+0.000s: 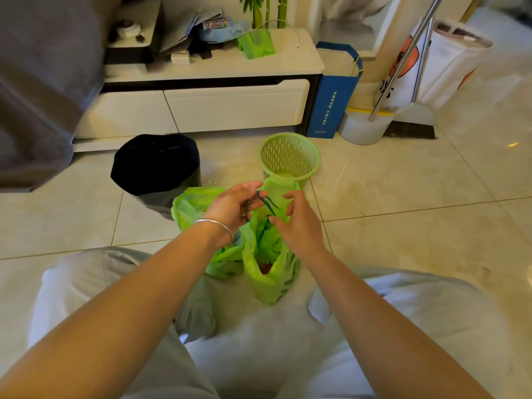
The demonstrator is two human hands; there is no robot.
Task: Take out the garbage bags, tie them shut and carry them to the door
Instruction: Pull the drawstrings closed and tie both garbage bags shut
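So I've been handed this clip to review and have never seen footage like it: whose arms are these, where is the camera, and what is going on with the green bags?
There is no machine here. A person wears a camera on the head, looking down at their own arms and knees. The left hand, with a silver bracelet on its wrist, and the right hand both pinch the dark drawstring of a green garbage bag standing open on the tiled floor. A second green garbage bag sits beside it, to the left. Behind them stand an empty green mesh wastebasket and a bin with a black liner. Further back are a white TV cabinet, a blue paper bag and a broom.
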